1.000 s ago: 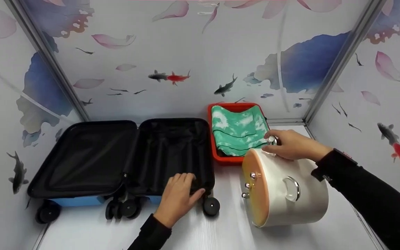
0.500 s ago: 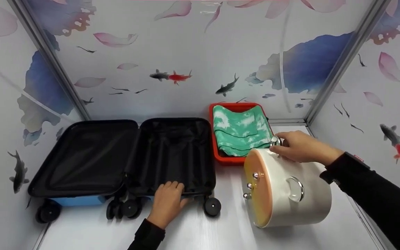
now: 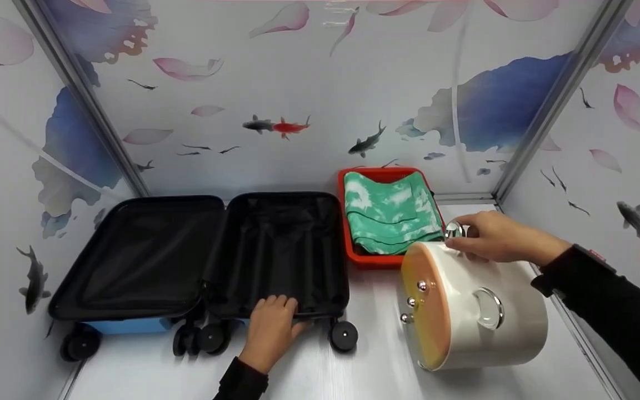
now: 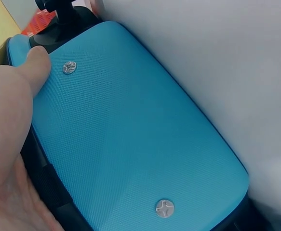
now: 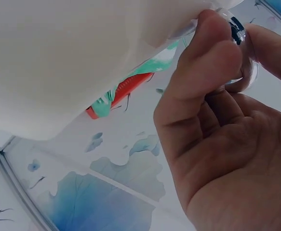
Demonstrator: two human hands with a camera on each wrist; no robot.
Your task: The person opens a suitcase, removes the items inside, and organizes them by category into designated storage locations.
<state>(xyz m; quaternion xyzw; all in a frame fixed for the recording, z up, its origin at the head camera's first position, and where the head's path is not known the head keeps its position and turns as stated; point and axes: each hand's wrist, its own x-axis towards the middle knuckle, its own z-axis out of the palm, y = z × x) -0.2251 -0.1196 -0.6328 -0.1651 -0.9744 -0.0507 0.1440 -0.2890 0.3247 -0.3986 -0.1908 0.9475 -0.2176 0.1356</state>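
An open suitcase (image 3: 284,250) with black lining and a blue shell (image 4: 126,120) lies with both halves spread. My left hand (image 3: 271,333) grips the near rim of its right half. Its fingers curl over the inside, while the thumb (image 4: 36,65) presses the blue outer side. To the right, my right hand (image 3: 498,236) holds the silver ring handle (image 3: 454,230) of a rounded cream case (image 3: 498,333) between thumb and fingers. This case lies on its side; its yellow-orange front (image 3: 425,322) faces left, with three silver ball knobs. A second silver handle (image 3: 495,308) shows on its near side.
A red basket (image 3: 373,261) holding folded green-and-white cloth (image 3: 392,216) stands behind the case, right of the suitcase. Black suitcase wheels (image 3: 344,336) jut out toward me. Printed panels with metal corner posts (image 3: 567,94) enclose the back and sides.
My left hand has shifted left along the suitcase's near rim and taken a grip there. The cream case and right hand sit slightly further right in view; the whole view has drifted a little.
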